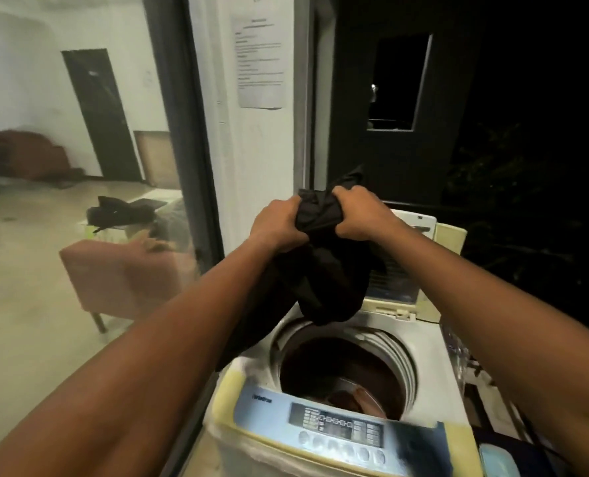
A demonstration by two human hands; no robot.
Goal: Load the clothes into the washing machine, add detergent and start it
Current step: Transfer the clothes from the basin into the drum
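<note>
Left hand (279, 222) and right hand (358, 215) bunch the black garment (324, 270), fingers curled tight, above the open drum (348, 370). Risk: loose cloth snags the drum rim, hangs outside.

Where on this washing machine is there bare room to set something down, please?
The bare white deck right of the drum opening, up to the machine's right edge, is free. The front is taken by the control panel, the rear by the raised lid. Crowded above the drum: left hand and right hand grip the black garment.
</note>
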